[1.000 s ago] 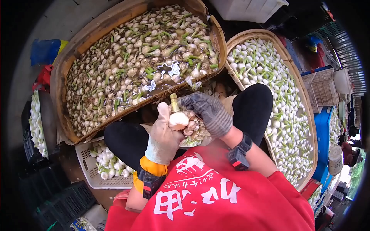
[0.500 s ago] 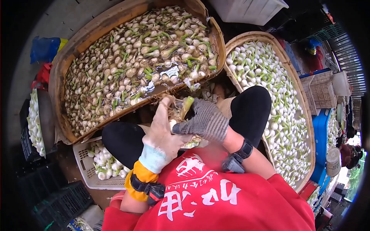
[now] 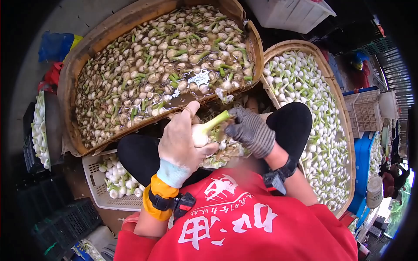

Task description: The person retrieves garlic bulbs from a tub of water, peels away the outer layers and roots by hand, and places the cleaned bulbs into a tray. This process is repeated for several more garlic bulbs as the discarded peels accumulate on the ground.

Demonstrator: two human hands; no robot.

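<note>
My left hand (image 3: 180,139), in a whitish glove with a pale blue cuff, is closed around a white garlic bulb (image 3: 200,135). The bulb's green stem (image 3: 216,121) points up and to the right. Beside the stem's tip is my right hand (image 3: 251,132), in a grey striped glove with dark fingertips. Its fingers are curled in; what they pinch, if anything, I cannot make out. Loose pale husks (image 3: 224,154) lie in a heap beneath both hands, between the knees.
A large brown tub (image 3: 69,113) ahead holds unpeeled bulbs in water. To the right stands a long tub (image 3: 344,108) of clean white bulbs with green stems. A white crate (image 3: 98,185) with bulbs sits by my left knee. Baskets (image 3: 365,106) are stacked farther right.
The bulb shows white and smooth now, where brown husk and roots covered it before. My right hand has moved right, away from the bulb, while my left keeps its hold.
</note>
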